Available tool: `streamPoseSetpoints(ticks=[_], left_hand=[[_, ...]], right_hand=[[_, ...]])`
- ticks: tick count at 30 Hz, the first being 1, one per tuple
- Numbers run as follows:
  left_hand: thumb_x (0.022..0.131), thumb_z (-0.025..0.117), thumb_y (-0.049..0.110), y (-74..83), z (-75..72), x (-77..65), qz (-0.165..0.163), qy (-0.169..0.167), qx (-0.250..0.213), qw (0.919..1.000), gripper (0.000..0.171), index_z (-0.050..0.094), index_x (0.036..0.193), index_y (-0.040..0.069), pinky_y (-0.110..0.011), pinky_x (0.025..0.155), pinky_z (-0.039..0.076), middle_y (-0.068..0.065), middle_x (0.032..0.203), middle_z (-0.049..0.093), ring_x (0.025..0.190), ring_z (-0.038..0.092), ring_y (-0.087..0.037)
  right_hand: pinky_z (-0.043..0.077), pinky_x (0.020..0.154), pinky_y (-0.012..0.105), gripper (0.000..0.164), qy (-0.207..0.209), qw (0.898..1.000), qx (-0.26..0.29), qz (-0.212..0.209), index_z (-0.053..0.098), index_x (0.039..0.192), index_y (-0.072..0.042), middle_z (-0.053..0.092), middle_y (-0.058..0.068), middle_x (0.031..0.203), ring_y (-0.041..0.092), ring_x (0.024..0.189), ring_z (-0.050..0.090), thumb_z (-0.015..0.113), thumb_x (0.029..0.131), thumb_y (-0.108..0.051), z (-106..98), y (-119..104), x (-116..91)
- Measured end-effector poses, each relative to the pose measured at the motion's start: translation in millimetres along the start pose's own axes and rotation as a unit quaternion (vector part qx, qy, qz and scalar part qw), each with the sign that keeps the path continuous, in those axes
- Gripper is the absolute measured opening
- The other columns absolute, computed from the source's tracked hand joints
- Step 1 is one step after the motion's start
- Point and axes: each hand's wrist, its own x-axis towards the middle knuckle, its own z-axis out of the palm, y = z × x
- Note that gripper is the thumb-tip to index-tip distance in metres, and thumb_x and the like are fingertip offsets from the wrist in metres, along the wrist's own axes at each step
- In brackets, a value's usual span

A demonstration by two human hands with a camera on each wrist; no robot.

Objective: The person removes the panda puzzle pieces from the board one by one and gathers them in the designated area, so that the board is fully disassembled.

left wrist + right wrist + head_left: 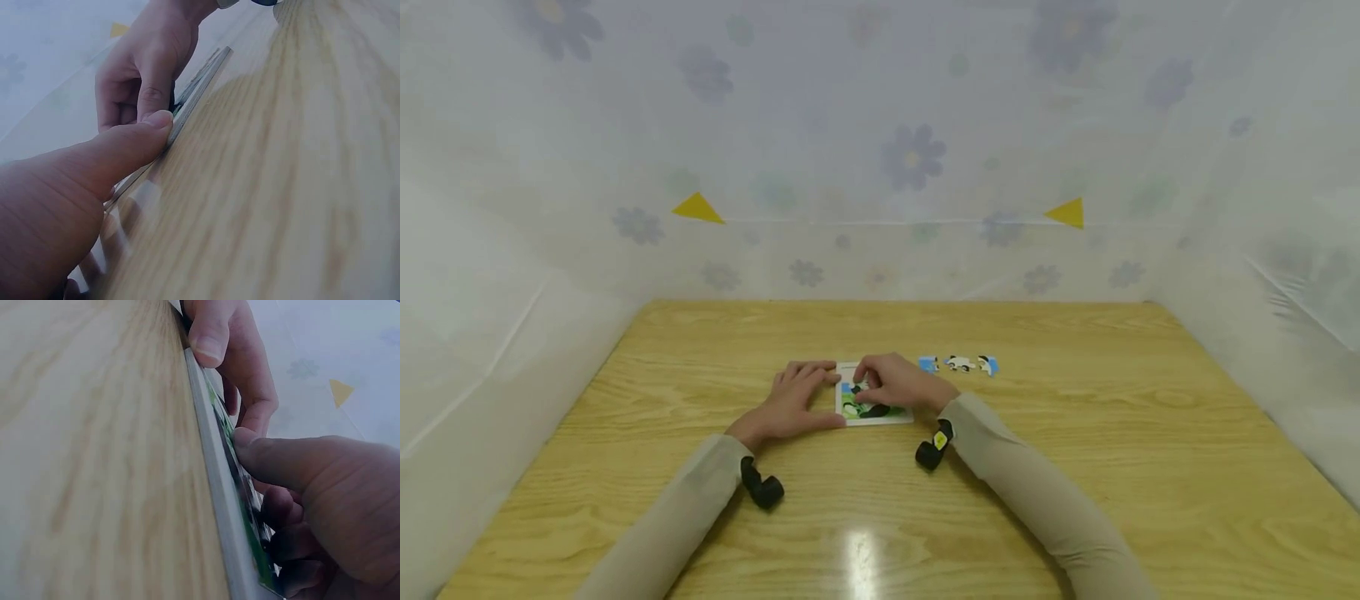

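The flat puzzle (876,411) on the table (850,492) has a white rim and a green, blue and black-and-white panda picture. The left hand (786,404), thumb spread from extended fingers, touches its left edge. The right hand (897,383) curls over it; whether it pinches anything, I cannot tell. Pieces (958,364) lie right of the puzzle.

Beige sleeves (1045,498), black wrist cameras (767,492), yellow mark (941,440) on the right one
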Motion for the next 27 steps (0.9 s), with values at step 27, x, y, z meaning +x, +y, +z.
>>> streamPoseSetpoints(ticks=[27], left_hand=[[0.083, 0.070, 0.051, -0.7, 4.5, -2.1, 0.000, 0.002, 0.008, 1.0000, 0.065, 0.053, 0.134, 0.013, -0.053, 0.099, 0.022, -0.008, 0.153, 0.035, 0.131, 0.029, -0.031]], right_hand=[[0.041, 0.064, 0.023, 0.024, 0.046, 0.996, 0.081, 0.000, 0.053, 0.097, -0.013, 0.057, 0.000, 0.085, 0.012, 0.069, 0.049, 0.074, 0.086, -0.018, 8.9, -1.4, -2.4]])
